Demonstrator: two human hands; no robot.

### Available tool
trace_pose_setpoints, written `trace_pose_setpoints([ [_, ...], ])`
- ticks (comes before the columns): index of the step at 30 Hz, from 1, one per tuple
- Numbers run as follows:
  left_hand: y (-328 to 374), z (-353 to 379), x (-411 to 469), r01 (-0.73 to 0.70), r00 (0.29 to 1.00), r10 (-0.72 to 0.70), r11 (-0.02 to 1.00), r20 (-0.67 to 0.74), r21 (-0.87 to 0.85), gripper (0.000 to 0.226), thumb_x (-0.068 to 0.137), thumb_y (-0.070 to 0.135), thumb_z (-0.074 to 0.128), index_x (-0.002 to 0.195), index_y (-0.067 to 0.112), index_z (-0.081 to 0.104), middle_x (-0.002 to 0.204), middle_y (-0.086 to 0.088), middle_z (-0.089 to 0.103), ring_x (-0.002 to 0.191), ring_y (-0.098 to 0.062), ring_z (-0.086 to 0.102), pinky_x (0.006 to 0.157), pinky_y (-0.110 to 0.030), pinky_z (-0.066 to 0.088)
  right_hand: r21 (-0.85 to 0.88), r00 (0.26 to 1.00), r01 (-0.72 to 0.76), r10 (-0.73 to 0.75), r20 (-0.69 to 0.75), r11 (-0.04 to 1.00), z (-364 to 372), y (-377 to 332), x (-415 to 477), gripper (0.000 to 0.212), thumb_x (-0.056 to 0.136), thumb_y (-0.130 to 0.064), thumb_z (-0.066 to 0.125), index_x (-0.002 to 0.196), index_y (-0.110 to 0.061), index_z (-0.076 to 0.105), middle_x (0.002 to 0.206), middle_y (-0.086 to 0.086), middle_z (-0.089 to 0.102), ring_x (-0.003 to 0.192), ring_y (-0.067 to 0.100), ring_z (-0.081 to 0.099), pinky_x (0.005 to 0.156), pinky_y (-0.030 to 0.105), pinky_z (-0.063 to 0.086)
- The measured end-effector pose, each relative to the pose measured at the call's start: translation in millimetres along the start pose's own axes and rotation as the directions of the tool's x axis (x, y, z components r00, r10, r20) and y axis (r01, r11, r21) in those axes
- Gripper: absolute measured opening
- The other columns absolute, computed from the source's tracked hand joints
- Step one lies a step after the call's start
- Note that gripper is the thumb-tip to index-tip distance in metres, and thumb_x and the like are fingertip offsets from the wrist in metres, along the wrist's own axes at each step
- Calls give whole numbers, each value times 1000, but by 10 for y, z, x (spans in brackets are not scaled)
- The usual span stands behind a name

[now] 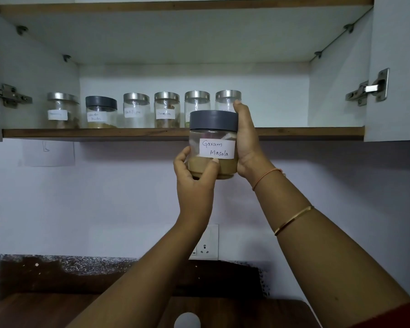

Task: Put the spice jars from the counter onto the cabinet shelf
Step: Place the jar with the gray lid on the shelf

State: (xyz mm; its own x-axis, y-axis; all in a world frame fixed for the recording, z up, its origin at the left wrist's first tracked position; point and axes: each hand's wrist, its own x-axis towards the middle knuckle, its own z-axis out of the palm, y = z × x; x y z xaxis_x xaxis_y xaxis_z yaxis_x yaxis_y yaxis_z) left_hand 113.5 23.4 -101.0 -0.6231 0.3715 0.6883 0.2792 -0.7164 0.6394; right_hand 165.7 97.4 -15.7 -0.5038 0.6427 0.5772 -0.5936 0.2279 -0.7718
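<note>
A clear jar marked "Garam Masala" [213,144] is held upright in mid-air, just in front of the front edge of the cabinet shelf [305,133], its base below the board and its grey lid [214,120] level with it. The long axis runs vertically, lid up, and the handwritten label [217,149] faces the camera. Brown powder fills roughly the lower third, so the jar is probably light to moderate in weight; its smooth, rigid wall looks slippery and would likely break or crack if dropped. A hold low on the body, under and around the base, seems safer than a grip on the lid.

The left hand [194,176] cups the lower left side, thumb across the front. The right hand [246,143] wraps the right side, reaching up past the lid.

Behind it, a row of six labelled jars [136,110] stands on the shelf, the rightmost partly hidden by the right hand, with bare board to the right. Below are a wall socket [207,245] and the counter [57,275].
</note>
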Motion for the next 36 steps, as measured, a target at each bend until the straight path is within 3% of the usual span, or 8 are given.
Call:
trace_pose_setpoints([
  [3,33,15,56,96,995,-95,992,17,-88,59,70,30,60,125,23,41,112,2,59,106,-18,61,90,-35,53,-56,1000,-5,6,17,998,-46,-33,26,53,90,-61,42,94,-15,67,91,14,69,81,30,66,79,40,53],
  [8,6,50,160,217,976,-205,938,72,-270,40,74,31,56,112,19,50,105,-3,62,109,-31,61,86,-37,56,-151,997,-14,25,71,988,-145,-39,10,66,90,-66,36,120,-13,62,101,10,72,99,26,67,84,38,54],
  [14,-45,223,204,91,996,-90,992,6,-92,62,69,37,59,126,22,39,118,-2,57,104,-17,61,82,-29,53,-419,999,25,-4,51,908,-222,-64,-54,63,79,-59,63,124,-17,50,113,5,67,102,20,66,84,32,55],
  [20,-79,460,271,-79,997,80,993,-12,85,57,80,42,63,128,32,33,109,9,56,90,1,60,59,-6,46,-378,995,87,-60,83,922,-392,-207,-21,63,75,-38,76,126,-18,47,114,2,66,98,17,68,67,25,57],
  [26,-37,782,510,-280,958,255,926,129,254,82,83,53,51,149,22,13,147,-2,35,132,-12,38,103,-26,39,-408,970,199,-238,-47,891,-503,-507,216,54,75,-38,75,117,-18,50,106,0,65,88,12,67,58,22,55],
  [30,-178,875,708,-354,934,279,799,221,486,94,81,70,36,151,21,-3,159,-3,11,145,-16,10,115,-33,18,-521,933,235,-341,-115,821,-641,-635,468,56,73,-41,75,116,-21,45,99,-9,60,89,11,63,75,29,55],
  [32,-305,818,819,-406,914,285,648,290,644,86,88,64,35,151,14,6,158,-4,15,146,-18,8,118,-37,7,-557,925,229,-357,-132,798,-738,-657,604,56,72,-40,75,115,-23,42,98,-9,57,91,12,61,75,29,54],
  [36,-505,611,1022,-596,760,461,213,459,774,34,94,29,48,123,12,53,120,-5,59,121,-22,48,116,-40,15,-659,940,156,-316,-130,735,-938,-612,839,63,72,-41,76,119,-20,40,107,-1,57,95,18,59,80,32,51],
])
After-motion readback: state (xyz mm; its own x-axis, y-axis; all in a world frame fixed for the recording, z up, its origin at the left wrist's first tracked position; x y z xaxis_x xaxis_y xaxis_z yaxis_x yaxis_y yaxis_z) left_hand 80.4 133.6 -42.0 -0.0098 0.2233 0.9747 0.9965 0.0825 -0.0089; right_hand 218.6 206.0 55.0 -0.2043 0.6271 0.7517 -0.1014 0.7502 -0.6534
